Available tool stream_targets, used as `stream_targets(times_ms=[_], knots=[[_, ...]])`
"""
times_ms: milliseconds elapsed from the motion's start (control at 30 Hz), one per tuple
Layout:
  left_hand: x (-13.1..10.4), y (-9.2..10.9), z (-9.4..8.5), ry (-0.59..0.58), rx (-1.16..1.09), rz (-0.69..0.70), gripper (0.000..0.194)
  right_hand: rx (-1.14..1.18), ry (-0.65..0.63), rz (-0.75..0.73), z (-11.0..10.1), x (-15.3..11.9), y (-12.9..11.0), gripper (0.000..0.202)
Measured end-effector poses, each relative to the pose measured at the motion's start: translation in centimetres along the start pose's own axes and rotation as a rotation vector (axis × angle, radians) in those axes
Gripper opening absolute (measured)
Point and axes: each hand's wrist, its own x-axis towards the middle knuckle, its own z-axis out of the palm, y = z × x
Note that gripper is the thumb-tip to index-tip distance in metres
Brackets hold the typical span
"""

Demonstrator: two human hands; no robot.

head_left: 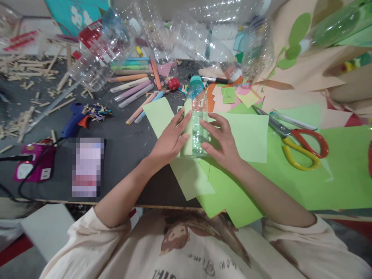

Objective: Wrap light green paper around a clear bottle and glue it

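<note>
A small clear plastic bottle (200, 128) with a teal cap lies or stands between my hands; I cannot tell which. Pale green paper (188, 133) runs along its left side. My left hand (171, 139) presses that paper against the bottle with its fingertips. On the other side, my right hand (222, 139) has curved fingers touching the bottle's right side. Light green sheets (250, 135) lie under and around it, some overlapping the table edge. Right of my right hand rest scissors (290, 135) with one red and one yellow handle loop.
At left are a blue glue gun (72, 120), a purple power socket (36, 162) with cables and a blurred phone (87, 166). Markers (135, 91), wood sticks (26, 69) and large clear bottles (203, 42) crowd the back. A bent forearm (351, 87) reaches in at right.
</note>
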Motion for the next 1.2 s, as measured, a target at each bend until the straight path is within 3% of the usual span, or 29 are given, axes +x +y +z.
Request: stream_targets(times_ms=[233, 500, 733, 933, 1067, 1200], knots=[[0.0, 0.0, 0.0, -0.008, -0.015, -0.012, 0.067, 0.045, -0.049, 0.027, -0.1, 0.1, -0.3, 0.051], [0.3, -0.3, 0.1, 0.038, 0.042, 0.07, 0.065, 0.079, -0.039, 0.004, 0.1, 0.1, -0.3, 0.048], [0.1, -0.5, 0.1, 0.087, 0.034, 0.105, 0.069, 0.103, -0.08, 0.011, 0.0, 0.2, -0.3, 0.046], [-0.1, -0.7, 0.5, 0.042, -0.032, 0.113, 0.079, 0.111, -0.042, 0.004, 0.2, 0.3, -0.3, 0.044], [-0.2, -0.4, 0.7, 0.026, -0.059, 0.084, 0.079, 0.006, 0.009, -0.042, 0.2, 0.4, -0.3, 0.042], [-0.3, 0.1, 1.1, 0.017, -0.083, 0.108, 0.077, -0.136, -0.004, -0.185, -0.3, 0.6, 0.0, 0.039]])
